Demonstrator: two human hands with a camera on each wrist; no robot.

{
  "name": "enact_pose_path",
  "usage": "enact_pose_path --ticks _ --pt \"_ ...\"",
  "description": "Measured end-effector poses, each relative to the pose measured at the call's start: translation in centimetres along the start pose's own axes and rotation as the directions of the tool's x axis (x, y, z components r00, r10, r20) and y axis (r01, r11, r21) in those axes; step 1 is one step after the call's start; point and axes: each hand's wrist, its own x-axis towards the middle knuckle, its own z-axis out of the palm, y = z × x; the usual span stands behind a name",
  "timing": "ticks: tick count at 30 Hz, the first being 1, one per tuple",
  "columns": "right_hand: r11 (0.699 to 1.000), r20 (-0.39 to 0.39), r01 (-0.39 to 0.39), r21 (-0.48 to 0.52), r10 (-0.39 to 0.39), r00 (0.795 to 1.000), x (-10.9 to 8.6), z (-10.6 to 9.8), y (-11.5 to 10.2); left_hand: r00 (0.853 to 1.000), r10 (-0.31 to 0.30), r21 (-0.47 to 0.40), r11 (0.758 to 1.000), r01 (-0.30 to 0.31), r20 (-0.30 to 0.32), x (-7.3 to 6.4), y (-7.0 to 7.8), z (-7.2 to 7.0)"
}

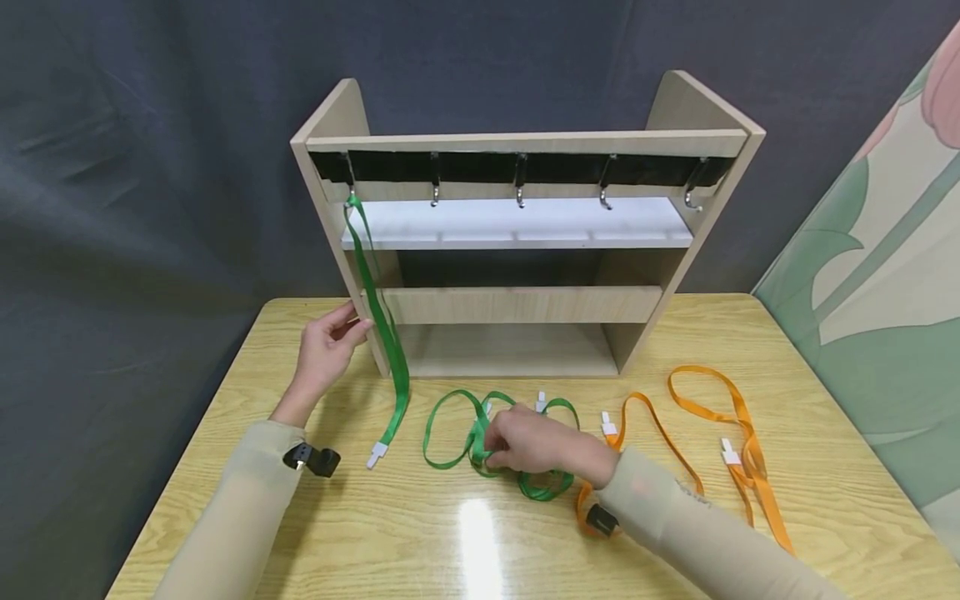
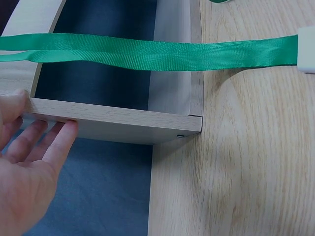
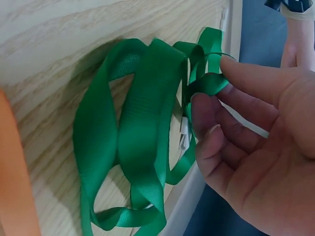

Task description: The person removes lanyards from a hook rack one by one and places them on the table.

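In the head view, a green lanyard (image 1: 397, 367) with a white plastic clip hangs from the leftmost hook of a wooden rack (image 1: 517, 306). Beside that strap, my left hand (image 1: 326, 350) grips the rack's left side panel (image 2: 118, 113), thumb at its front edge and fingers on its outer face. Lower on the table, my right hand (image 1: 532, 437) pinches a second green lanyard (image 3: 211, 83) between thumb and fingers. Its loops (image 1: 442, 400) lie to the left of the hand. A further coiled green lanyard (image 1: 543, 493) is partly hidden under this hand.
Two orange lanyards (image 1: 761, 479) with white clips lie on the right of the wooden table (image 1: 397, 542), one partly under my right forearm. Several metal hooks (image 1: 520, 183) line the rack's black strip. A dark curtain (image 1: 150, 208) hangs behind, and a floral-patterned surface (image 1: 892, 333) borders the right.
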Motion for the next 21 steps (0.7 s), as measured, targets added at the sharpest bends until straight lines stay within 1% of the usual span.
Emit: enact_pose_path --ticks 6,13,21 --pt "0.999 0.017 -0.024 -0.044 0.025 1.000 0.02 0.36 0.11 1.000 -0.006 -0.002 1.000 0.006 -0.002 -0.02 -0.05 0.00" --pt "0.999 0.035 -0.033 -0.042 0.034 0.999 0.11 0.57 0.10 1.000 -0.016 -0.004 1.000 0.016 0.000 0.00 -0.02 -0.05" --pt "0.998 0.045 -0.049 -0.031 0.050 0.998 -0.01 0.50 0.22 1.000 -0.013 -0.003 1.000 0.013 0.002 0.01 -0.15 -0.09"
